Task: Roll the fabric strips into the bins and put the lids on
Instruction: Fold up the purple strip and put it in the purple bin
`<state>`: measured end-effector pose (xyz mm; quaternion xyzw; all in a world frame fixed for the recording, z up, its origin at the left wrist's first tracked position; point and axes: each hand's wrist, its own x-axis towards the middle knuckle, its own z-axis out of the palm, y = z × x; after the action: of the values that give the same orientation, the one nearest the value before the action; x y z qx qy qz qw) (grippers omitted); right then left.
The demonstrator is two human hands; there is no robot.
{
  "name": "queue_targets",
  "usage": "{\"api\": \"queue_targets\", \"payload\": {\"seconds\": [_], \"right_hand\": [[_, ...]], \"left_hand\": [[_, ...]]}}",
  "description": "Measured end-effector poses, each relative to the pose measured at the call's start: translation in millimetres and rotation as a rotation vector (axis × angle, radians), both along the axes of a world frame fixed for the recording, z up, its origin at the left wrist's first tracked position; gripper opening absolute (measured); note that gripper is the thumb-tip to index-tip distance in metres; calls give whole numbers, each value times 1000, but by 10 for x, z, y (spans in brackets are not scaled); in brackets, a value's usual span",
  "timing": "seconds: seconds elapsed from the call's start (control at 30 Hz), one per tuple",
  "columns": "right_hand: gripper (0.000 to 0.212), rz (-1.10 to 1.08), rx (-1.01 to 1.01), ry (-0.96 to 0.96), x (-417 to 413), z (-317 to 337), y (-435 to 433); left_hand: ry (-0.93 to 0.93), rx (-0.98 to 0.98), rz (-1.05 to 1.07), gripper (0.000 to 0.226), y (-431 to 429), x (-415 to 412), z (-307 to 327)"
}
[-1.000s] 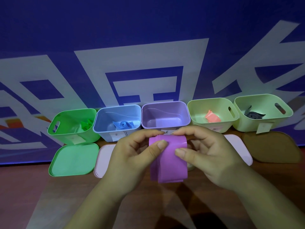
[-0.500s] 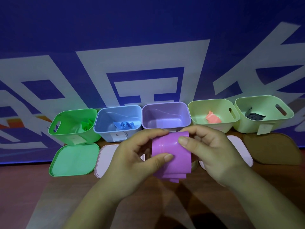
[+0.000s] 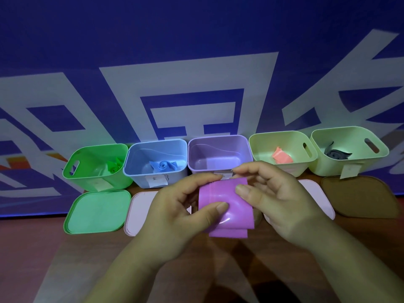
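Observation:
A folded purple fabric strip (image 3: 227, 204) is held in front of me over the table. My left hand (image 3: 175, 213) pinches its left edge, thumb on the front. My right hand (image 3: 277, 200) pinches its upper right part, thumb on the front and fingers behind. Behind it the purple bin (image 3: 219, 154) has no strip inside. In a row with it stand a green bin (image 3: 96, 169) with a green roll, a blue bin (image 3: 156, 162) with a blue roll, a pale green bin (image 3: 282, 152) with an orange-pink piece, and another pale green bin (image 3: 349, 152) with a dark roll.
Lids lie flat in front of the bins: a green lid (image 3: 97, 212), a pink lid (image 3: 140, 211) partly under my left hand, another pink lid (image 3: 317, 197) behind my right hand, and a brown lid (image 3: 358, 195). A blue and white banner backs the bins.
The strip's top has been turned further down, so the hanging part is shorter. My left thumb slid lower on the front; my right thumb moved to the upper right.

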<state>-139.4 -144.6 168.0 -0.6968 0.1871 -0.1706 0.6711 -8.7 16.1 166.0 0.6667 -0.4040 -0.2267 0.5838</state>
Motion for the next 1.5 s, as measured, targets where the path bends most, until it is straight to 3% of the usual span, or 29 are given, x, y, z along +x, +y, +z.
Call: {"api": "queue_targets", "payload": {"seconds": [0.13,0.37,0.8,0.93,1.17,1.37,1.5], "right_hand": [[40,120,81,-90,-44,23,21],[54,139,103,-85,-46,15,11],[40,54,111,-77,15,15,-7],[49,45,171,-54,42,-30,-17],[43,35,243,29,57,7,-8],[37,-13,122,2,52,-9,2],[47,28,45,-38,31,-35,10]], "left_hand": [[28,-2,52,36,-8,-14,-1],[-11,50,74,31,-46,-26,-4],[33,12,3,44,-55,15,21],[-59,-34,-40,41,-45,36,29],[-195,-76,-66,37,-36,74,-6],[-58,-78,8,33,-53,59,-51],[143,-83,47,33,-71,58,-40]]}}
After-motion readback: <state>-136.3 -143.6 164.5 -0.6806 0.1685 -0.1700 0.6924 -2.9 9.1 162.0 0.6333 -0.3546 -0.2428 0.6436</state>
